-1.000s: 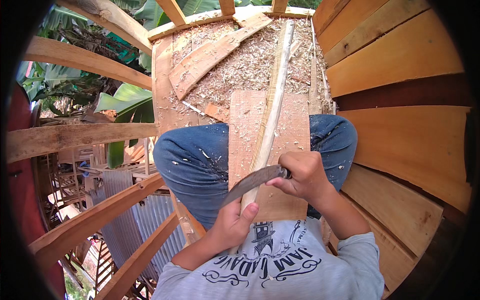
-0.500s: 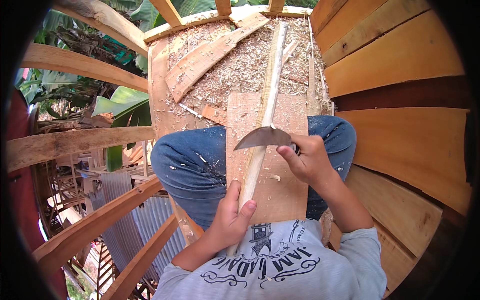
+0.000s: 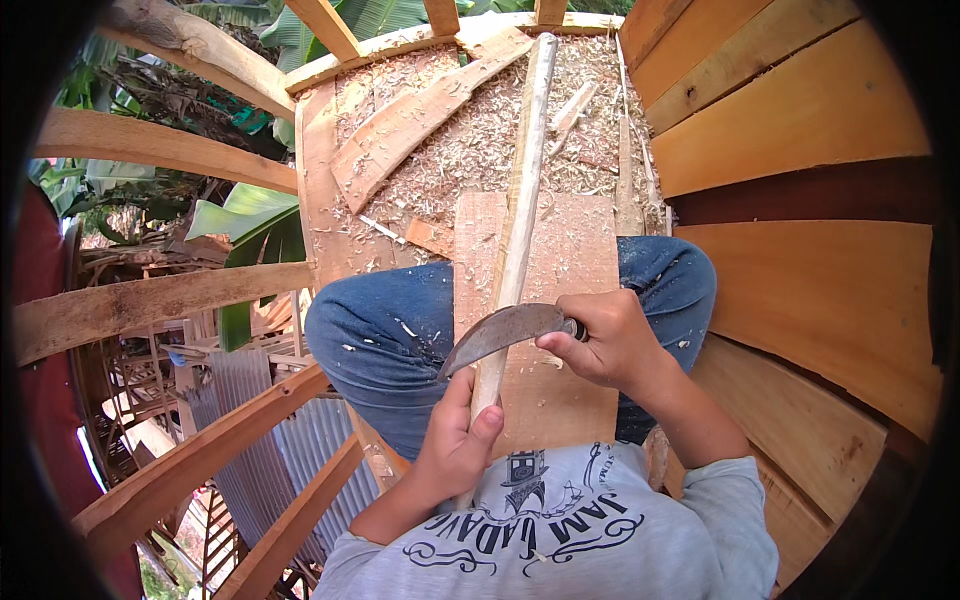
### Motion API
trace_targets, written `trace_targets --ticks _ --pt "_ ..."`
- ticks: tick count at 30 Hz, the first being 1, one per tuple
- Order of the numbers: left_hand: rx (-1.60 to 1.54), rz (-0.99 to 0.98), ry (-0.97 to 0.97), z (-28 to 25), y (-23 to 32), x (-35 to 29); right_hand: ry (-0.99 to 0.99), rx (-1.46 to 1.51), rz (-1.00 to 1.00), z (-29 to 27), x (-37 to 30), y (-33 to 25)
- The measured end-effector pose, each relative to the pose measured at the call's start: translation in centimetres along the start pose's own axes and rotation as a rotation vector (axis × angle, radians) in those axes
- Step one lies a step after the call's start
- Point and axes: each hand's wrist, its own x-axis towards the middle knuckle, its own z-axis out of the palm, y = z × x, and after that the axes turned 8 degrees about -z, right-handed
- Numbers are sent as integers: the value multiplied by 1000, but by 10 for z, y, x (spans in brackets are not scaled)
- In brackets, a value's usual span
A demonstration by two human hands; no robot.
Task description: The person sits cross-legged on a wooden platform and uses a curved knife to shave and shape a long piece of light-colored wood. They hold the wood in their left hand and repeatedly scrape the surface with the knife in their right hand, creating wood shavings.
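My left hand (image 3: 461,440) is wrapped round the lower part of a long pale wooden stick (image 3: 522,200), whose near end runs back against my shirt. The stick slants away over a flat wooden board (image 3: 560,400) lying across my lap. My right hand (image 3: 610,340) grips the dark handle of a curved knife (image 3: 505,332). Its broad blade lies across the stick just beyond my left hand, with the tip pointing left. Most of the handle is hidden in my fingers.
Curly wood shavings (image 3: 430,150) cover the plank floor ahead. A wide offcut (image 3: 420,120) and a small wood piece (image 3: 572,115) lie among them. A plank wall (image 3: 800,280) rises close on the right; open wooden rails (image 3: 170,300) stand on the left.
The knife has moved down the stick toward me and left, close to my left hand. The stick now stands a little steeper, its far end shifted left. My left hand keeps its grip.
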Motion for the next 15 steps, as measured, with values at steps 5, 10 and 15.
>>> trace_targets --ticks 5,10,15 --pt "316 28 85 -8 -3 -9 -37 -120 -89 4 -10 -20" --pt "311 60 164 -4 1 -3 102 -192 155 -3 -1 13" --pt "368 97 154 -5 3 -9 66 -183 24 0 3 4"
